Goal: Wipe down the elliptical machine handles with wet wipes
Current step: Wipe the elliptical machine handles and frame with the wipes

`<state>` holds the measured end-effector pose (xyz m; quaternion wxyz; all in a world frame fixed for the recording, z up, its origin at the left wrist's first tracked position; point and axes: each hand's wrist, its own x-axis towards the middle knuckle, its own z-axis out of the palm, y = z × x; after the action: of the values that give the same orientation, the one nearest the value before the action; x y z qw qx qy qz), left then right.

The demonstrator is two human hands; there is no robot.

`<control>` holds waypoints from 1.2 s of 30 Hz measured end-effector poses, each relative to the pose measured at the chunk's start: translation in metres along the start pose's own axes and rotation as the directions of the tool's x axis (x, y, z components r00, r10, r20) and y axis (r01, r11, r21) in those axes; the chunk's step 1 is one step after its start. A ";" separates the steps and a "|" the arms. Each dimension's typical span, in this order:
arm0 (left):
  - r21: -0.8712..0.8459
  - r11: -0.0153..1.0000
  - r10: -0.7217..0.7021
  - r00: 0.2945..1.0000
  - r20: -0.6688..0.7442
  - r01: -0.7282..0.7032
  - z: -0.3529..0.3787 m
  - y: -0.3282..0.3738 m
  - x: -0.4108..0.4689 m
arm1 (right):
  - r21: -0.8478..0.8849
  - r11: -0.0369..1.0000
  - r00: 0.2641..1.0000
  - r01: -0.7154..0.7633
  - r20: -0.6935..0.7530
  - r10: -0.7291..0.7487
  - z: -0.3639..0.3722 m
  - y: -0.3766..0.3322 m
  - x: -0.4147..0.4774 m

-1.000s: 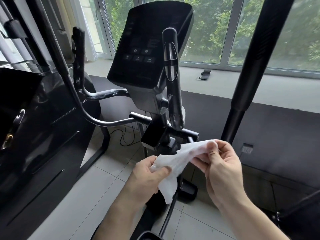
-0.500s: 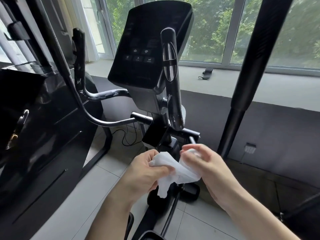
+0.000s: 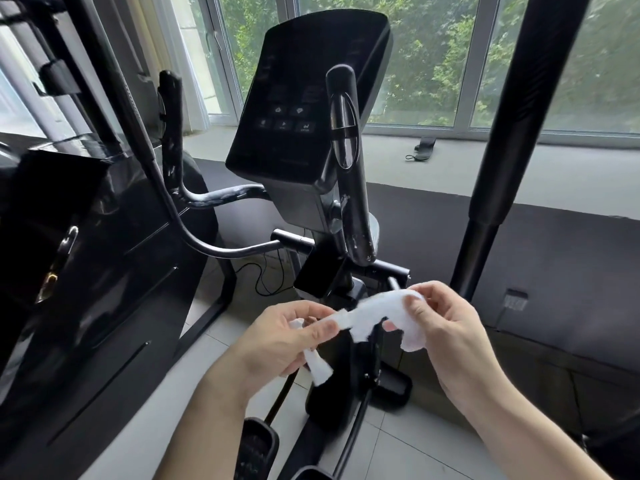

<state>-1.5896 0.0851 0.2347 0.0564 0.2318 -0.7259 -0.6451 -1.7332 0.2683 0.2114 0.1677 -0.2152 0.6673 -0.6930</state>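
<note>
A white wet wipe (image 3: pixel 367 315) is stretched between both hands, low in front of the elliptical. My left hand (image 3: pixel 284 341) pinches its left end, with a twisted tail hanging below the palm. My right hand (image 3: pixel 446 327) grips the right end, which drapes over the fingers. Above them rises the right fixed handle (image 3: pixel 346 168), black with a silver sensor strip. The left fixed handle (image 3: pixel 171 133) stands upright further left and shows pale streaks. Neither hand touches a handle. The dark console (image 3: pixel 304 95) sits between the handles.
A thick black moving arm pole (image 3: pixel 519 133) rises at the right. A thin curved black bar (image 3: pixel 149 161) crosses at the left, beside a glossy black cabinet (image 3: pixel 69 271). A pedal (image 3: pixel 256 445) lies below on the tiled floor. A small black item (image 3: pixel 424 147) rests on the window ledge.
The hands had come together with the wipe bunched between them; now they have moved apart and the wipe is pulled out long between them.
</note>
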 end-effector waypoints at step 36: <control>0.227 0.799 0.594 0.790 -0.152 -0.557 -0.035 0.140 0.093 | -0.163 0.773 0.749 0.613 -0.191 -0.634 0.062 -0.066 0.093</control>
<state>-1.6955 0.0231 0.3551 0.3089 0.0714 -0.8037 -0.5035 -1.7765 0.1710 0.2848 -0.1634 -0.3495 0.6026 -0.6986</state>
